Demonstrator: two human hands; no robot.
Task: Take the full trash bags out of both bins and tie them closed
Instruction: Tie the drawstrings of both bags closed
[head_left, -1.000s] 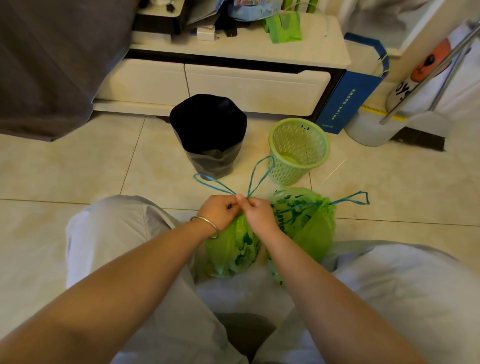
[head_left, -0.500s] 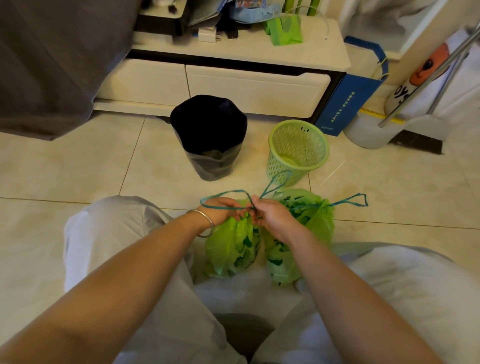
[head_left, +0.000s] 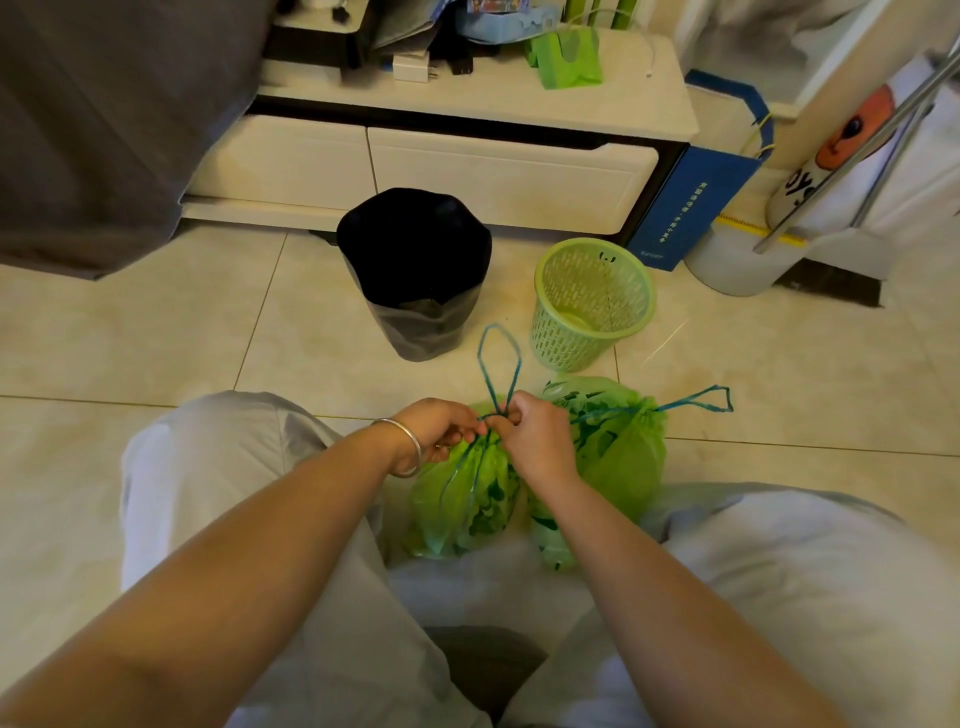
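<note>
Two full green trash bags lie on the floor between my knees. The nearer bag (head_left: 467, 499) has its neck gathered, and my left hand (head_left: 441, 428) and my right hand (head_left: 535, 436) pinch its blue drawstring (head_left: 498, 364) at the mouth. One loop of the string stands up above my fingers. The other green bag (head_left: 618, 447) sits just to the right, cinched, with its blue string loop trailing right. Behind them stand a bin lined with a black bag (head_left: 415, 270) and a bare green mesh bin (head_left: 592, 301).
A low white cabinet (head_left: 467, 171) with drawers runs along the back. A grey cloth (head_left: 104, 119) hangs at the left. A blue paper bag (head_left: 685, 202) and a white stand base (head_left: 737, 260) sit at the right. Beige floor tiles surround me.
The drawstring went from two spread loops to one upright loop above my fingers. My hands have stayed together at the mouth of the nearer bag.
</note>
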